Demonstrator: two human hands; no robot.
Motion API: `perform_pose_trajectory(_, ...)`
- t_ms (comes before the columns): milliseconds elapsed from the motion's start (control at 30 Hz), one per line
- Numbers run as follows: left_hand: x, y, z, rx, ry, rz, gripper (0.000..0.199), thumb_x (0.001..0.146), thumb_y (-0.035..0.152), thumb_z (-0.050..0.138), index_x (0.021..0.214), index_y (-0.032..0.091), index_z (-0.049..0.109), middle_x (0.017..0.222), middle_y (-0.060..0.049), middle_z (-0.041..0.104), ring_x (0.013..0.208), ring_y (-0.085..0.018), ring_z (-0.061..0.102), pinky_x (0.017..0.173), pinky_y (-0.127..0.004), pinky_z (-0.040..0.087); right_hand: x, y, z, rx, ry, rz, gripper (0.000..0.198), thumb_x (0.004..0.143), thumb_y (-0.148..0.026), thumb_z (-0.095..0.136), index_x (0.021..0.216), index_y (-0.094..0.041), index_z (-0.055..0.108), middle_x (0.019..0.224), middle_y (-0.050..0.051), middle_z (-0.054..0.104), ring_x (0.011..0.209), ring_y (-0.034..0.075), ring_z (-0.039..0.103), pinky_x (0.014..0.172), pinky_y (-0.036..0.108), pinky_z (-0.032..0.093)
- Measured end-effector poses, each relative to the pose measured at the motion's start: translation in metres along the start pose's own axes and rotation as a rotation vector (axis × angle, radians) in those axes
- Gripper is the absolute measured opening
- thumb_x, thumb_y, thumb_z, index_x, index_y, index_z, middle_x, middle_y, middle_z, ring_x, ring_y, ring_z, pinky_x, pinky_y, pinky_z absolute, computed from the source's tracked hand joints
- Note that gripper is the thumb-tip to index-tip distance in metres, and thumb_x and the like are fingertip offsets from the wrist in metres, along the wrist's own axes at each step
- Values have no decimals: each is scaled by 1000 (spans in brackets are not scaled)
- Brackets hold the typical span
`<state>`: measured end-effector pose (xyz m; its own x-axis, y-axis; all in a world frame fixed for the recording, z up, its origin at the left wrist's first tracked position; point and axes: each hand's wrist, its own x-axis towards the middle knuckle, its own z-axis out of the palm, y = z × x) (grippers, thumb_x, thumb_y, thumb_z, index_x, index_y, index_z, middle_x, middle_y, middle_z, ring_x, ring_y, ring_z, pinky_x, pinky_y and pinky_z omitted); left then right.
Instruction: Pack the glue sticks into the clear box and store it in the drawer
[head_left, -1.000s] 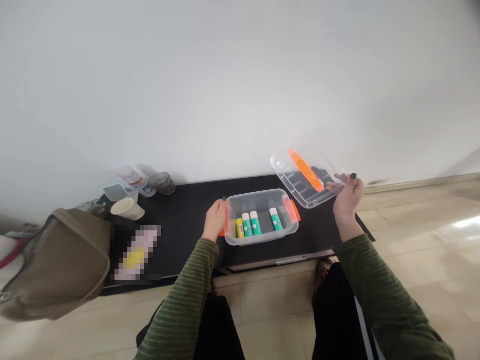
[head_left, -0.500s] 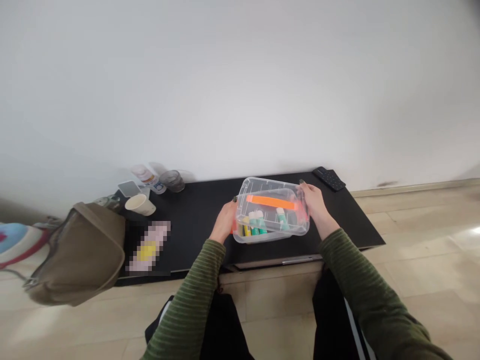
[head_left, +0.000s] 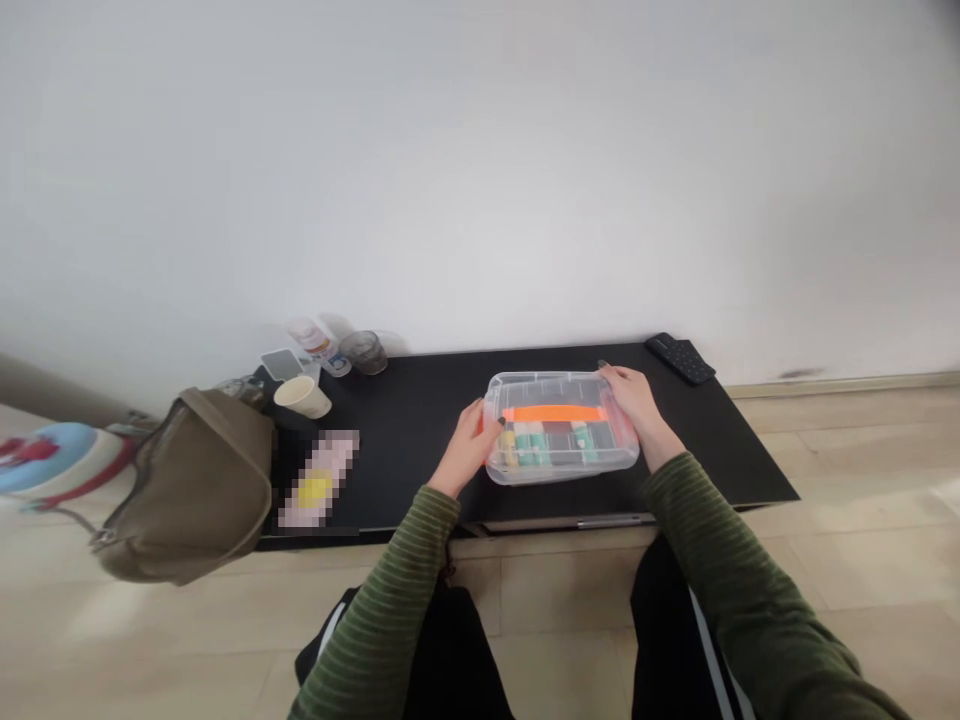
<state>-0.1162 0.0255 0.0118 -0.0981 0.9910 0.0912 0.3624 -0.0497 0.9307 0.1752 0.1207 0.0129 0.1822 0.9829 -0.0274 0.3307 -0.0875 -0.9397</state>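
1. Nearest: grips with the left hand (head_left: 463,448) at nine o'clock of the clear plastic box (head_left: 534,478), thumb over the rim, fingers closed around that end.
2. Holds with the right hand (head_left: 637,402) at three o'clock, pressed narrowly onto the clear plastic lid (head_left: 551,390) with its orange strap handle (head_left: 555,413).
3. Between both hands, on or just over the black rectangular table (head_left: 420,430): the box, now squarely covered, compared with a skewed lid half a second ago. Likely means nearly closed; cannot tell about fastening, with both ends behind the hands.
4. Under the lid: a yellow tube (head_left: 511,448) and three green-and-white tubes (head_left: 538,445), now seen hazily.
5. Towards nine o'clock, well apart: an olive-brown fabric bag (head_left: 195,480) and a pixelated pink-and-yellow item (head_left: 316,490).
6. Farther, towards ten: a pale paper cup (head_left: 302,397) and a dark glass tumbler (head_left: 364,352).
7. Near the wall, towards two: a flat black dotted object (head_left: 691,362).
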Motion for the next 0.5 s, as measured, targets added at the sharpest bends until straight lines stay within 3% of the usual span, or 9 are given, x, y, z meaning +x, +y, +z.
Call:
perform_pose_trajectory(133, -7, -12, -2, -1, -61, -65, 48, 86, 35, 61, 132, 23, 61, 156, -11, 40, 151, -29, 23, 124, -50, 17, 5, 2, 5, -22, -38, -16, 48, 80, -61, 59, 82, -16, 75, 80, 4, 73, 74, 19, 64, 65, 26, 45)
perform_pose_trajectory(300, -15, -21, 1, 22, -49, -79, 58, 86, 34, 60, 142, 22, 50, 164, -11, 24, 154, -29, 14, 125, -51, 11, 5, 3, 8, -31, -65, -11, 50, 81, -63, 59, 76, -16, 71, 74, 4, 70, 70, 18, 60, 64, 27, 43)
perform_pose_trajectory(400, -20, -20, 7, 5, 9, -94, 69, 87, 34, 60, 151, 20, 37, 165, -13, 18, 155, -28, 12, 126, -48, 12, 1, 1, 7, -39, -46, -24, 51, 83, -64, 55, 75, -16, 70, 76, 4, 70, 70, 18, 60, 64, 27, 43)
perform_pose_trajectory(500, -26, -15, 14, -99, 109, -182, 82, 85, 36, 66, 155, 22, 25, 164, -16, 21, 153, -29, 20, 123, -47, 25, -6, -1, 3, -39, 14, -46, 47, 85, -60, 53, 83, -17, 72, 84, 5, 72, 77, 19, 62, 69, 28, 44)
